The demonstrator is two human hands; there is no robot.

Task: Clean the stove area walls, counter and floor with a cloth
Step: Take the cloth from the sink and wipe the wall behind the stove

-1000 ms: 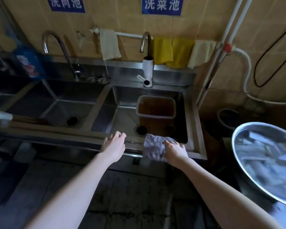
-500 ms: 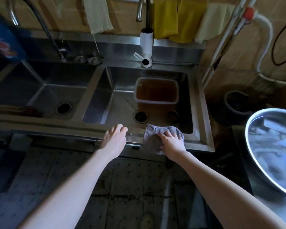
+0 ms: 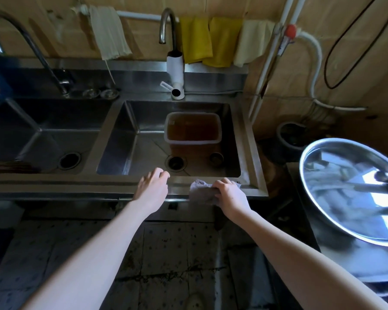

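A grey cloth (image 3: 201,192) is draped over the front rim of the steel sink unit (image 3: 81,183), below the right basin. My right hand (image 3: 230,193) grips the cloth and presses it against that rim. My left hand (image 3: 152,186) rests on the same rim just to the left, fingers loosely curled, holding nothing. The tiled wall (image 3: 356,63) rises behind the sink. Patterned floor tiles (image 3: 173,249) lie under my arms.
A white tub of brown liquid (image 3: 192,128) sits in the right basin under a white-bodied faucet (image 3: 175,70). Yellow and pale cloths (image 3: 211,41) hang on a rail. A large steel bowl (image 3: 354,191) stands at the right. A dark pot (image 3: 291,136) sits beyond it.
My right hand has slid the cloth rightwards along the front rim and bunched it. The camera has tilted further down. My left hand stays on the rim.
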